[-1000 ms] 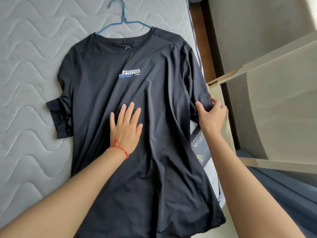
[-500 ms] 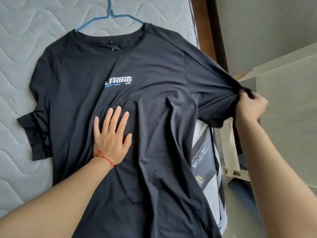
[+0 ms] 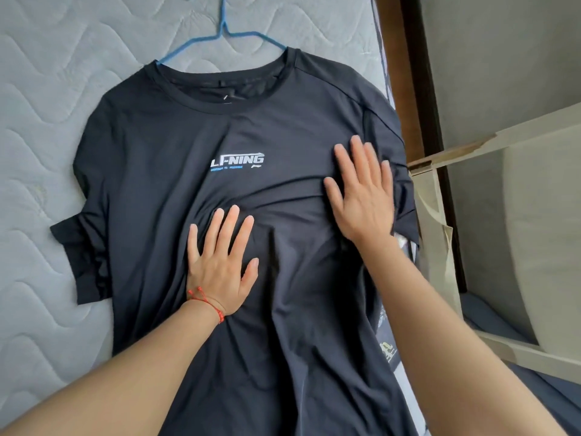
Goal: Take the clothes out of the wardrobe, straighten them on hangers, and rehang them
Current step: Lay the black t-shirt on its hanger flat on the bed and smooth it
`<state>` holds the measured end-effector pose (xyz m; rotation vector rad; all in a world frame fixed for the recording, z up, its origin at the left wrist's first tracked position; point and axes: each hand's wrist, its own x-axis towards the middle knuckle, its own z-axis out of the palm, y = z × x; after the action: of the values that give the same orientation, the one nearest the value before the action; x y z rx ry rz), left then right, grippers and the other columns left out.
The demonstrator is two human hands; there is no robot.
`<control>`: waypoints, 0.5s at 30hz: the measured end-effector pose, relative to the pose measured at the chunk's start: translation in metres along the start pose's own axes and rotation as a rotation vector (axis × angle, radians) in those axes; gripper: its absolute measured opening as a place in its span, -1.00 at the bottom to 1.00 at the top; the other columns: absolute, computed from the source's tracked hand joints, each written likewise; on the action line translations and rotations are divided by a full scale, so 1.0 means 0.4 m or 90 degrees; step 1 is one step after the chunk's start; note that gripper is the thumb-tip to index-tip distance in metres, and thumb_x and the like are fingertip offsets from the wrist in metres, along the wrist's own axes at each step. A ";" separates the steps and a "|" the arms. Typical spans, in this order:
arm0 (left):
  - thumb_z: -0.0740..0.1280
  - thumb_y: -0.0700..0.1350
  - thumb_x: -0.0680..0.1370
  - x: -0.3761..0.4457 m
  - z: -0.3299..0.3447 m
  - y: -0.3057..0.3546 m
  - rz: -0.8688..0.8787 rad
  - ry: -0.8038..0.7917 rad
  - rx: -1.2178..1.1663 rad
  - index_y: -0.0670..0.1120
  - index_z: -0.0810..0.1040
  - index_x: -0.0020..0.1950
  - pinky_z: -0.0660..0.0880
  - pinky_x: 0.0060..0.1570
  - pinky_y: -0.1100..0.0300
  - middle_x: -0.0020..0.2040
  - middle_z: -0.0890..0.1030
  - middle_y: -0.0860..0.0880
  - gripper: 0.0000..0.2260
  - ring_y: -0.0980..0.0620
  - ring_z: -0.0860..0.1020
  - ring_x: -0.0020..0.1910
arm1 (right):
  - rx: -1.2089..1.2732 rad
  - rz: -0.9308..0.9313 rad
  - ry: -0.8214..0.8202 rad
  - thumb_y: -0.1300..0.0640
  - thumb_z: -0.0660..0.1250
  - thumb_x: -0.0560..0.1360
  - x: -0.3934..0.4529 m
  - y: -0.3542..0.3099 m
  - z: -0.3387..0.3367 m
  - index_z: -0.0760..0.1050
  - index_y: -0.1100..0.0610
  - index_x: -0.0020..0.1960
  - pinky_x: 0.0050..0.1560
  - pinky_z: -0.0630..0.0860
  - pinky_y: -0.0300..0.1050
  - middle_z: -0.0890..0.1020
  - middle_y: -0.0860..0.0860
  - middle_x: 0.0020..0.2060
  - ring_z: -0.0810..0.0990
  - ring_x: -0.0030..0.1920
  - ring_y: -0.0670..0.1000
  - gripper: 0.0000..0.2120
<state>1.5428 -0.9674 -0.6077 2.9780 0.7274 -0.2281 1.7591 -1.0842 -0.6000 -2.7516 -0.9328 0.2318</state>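
A black T-shirt (image 3: pixel 151 171) with a white chest logo lies face up on a quilted grey mattress (image 3: pixel 37 99). A blue wire hanger (image 3: pixel 220 36) is inside its neck, with the hook pointing away from me. My left hand (image 3: pixel 221 262), with a red string at the wrist, lies flat on the shirt's middle, fingers spread. My right hand (image 3: pixel 361 193) presses flat on the shirt's right chest, beside the right sleeve. Folds bunch between the two hands. Neither hand grips anything.
The mattress edge runs down the right side, with a dark wooden bed frame (image 3: pixel 418 89) beyond it. A pale wooden panel (image 3: pixel 540 221) and a cardboard flap (image 3: pixel 440 234) stand close on the right. Printed packaging (image 3: pixel 386 350) shows under the shirt's right hem.
My right hand has let go of the right sleeve it was pulling outward and now lies flat on the chest. The left hand stays pressed on the shirt.
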 end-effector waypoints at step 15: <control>0.19 -0.15 0.44 -0.024 -0.086 -0.086 0.020 0.134 -0.220 -0.13 0.50 0.21 0.18 0.33 -0.01 0.31 0.49 -0.13 -0.65 -0.02 0.27 0.37 | 0.115 -0.041 -0.004 -0.02 0.03 0.54 -0.114 -0.345 0.029 0.22 0.14 0.45 0.45 0.01 0.05 0.23 0.12 0.47 0.16 0.49 0.12 -0.48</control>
<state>1.5226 -0.9378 -0.5732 2.7018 0.6597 0.1968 1.6409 -1.0036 -0.5715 -2.5531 -0.9502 0.2979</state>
